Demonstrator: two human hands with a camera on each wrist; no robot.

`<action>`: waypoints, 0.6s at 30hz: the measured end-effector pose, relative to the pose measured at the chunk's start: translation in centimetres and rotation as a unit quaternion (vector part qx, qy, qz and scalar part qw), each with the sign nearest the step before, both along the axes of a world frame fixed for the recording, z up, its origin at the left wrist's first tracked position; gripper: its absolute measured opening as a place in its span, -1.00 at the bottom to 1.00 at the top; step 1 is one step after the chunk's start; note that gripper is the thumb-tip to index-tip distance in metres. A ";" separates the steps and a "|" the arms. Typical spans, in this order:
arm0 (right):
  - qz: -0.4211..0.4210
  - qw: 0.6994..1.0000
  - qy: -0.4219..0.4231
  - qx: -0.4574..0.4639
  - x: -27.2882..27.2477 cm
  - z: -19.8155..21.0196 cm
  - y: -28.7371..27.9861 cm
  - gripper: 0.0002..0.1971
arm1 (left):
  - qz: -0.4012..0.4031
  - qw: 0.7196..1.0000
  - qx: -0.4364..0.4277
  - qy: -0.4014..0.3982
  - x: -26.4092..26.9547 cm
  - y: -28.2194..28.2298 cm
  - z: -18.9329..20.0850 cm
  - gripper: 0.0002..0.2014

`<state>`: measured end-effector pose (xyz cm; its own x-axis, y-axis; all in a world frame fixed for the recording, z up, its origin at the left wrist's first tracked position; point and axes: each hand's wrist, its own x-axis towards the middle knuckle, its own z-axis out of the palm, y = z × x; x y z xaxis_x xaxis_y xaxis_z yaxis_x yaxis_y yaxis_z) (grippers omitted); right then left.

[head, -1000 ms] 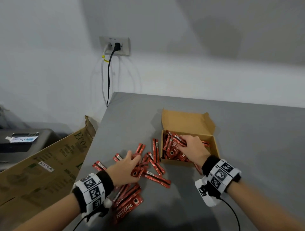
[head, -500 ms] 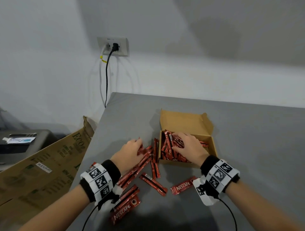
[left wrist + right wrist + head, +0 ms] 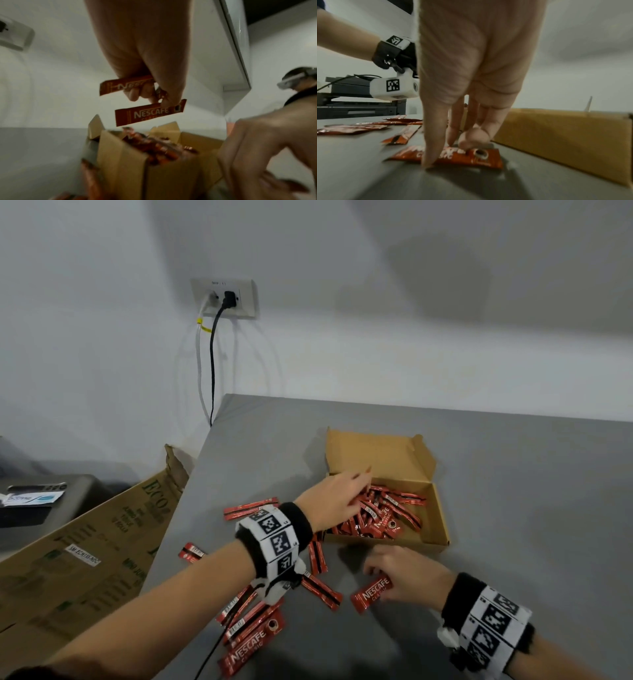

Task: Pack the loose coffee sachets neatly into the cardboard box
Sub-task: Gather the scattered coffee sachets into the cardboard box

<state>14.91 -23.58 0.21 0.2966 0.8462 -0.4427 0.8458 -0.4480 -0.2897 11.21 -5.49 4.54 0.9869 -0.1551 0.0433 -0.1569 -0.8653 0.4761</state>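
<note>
The open cardboard box sits mid-table with a jumbled heap of red coffee sachets inside. My left hand hovers over the box's left side. In the left wrist view, that hand has its fingers curled round a few sachets: one sticks out sideways, another dangles at the thumb tip above the box. My right hand is in front of the box. Its thumb and fingers pinch one sachet lying flat on the table. Several loose sachets lie scattered at front left.
The grey table has its left edge beside a big printed carton leaning below. A dark machine stands further left. A wall socket with hanging cables is behind. The box's near wall is close to my right fingers.
My left hand left the loose pile and rose over the box with sachets in it. My right hand came out of the box and down onto a sachet in front of it.
</note>
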 end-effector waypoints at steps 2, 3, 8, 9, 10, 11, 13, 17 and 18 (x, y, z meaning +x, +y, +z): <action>-0.017 1.000 0.004 -0.003 0.1 -0.2 -0.1 -0.81 | -0.019 0.999 0.038 0.015 0.3 0.4 -1.0 -0.83; -0.020 1.000 0.005 -0.005 0.1 -0.2 -0.1 -0.86 | -0.028 0.998 0.057 0.024 0.4 0.7 -1.3 -0.81; -0.070 0.995 0.057 0.045 0.9 1.7 -0.6 -0.81 | -0.045 0.995 0.058 0.066 0.2 2.0 -2.2 -0.72; -0.107 0.989 0.068 0.076 1.3 2.4 -0.6 -0.79 | -0.034 0.996 0.037 0.075 0.1 2.1 -2.1 -0.73; -0.147 0.980 0.063 0.116 1.9 3.1 -0.4 -0.73 | -0.019 0.996 0.016 0.083 0.1 2.2 -2.0 -0.73; -0.190 0.967 0.049 0.161 2.5 3.5 -0.2 -0.65 | -0.004 0.996 -0.003 0.087 0.1 2.3 -1.9 -0.71; -0.275 0.931 0.054 0.236 3.5 4.0 0.5 -0.52 | 0.024 0.996 -0.029 0.087 0.1 2.2 -1.6 -0.60; -0.339 0.898 0.092 0.266 4.0 3.1 2.8 -0.42 | 0.113 0.990 -0.064 0.060 0.6 1.1 -0.9 -0.68; -0.342 0.896 0.103 0.263 3.9 2.8 3.4 -0.43 | 0.146 0.984 -0.086 0.055 0.9 0.8 -0.7 -0.75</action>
<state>18.83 -20.22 3.01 0.7828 0.6062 -0.1406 0.3300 -0.5960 -0.7321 12.10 -4.68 3.85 0.9886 0.1361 -0.0646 0.1466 -0.7705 0.6204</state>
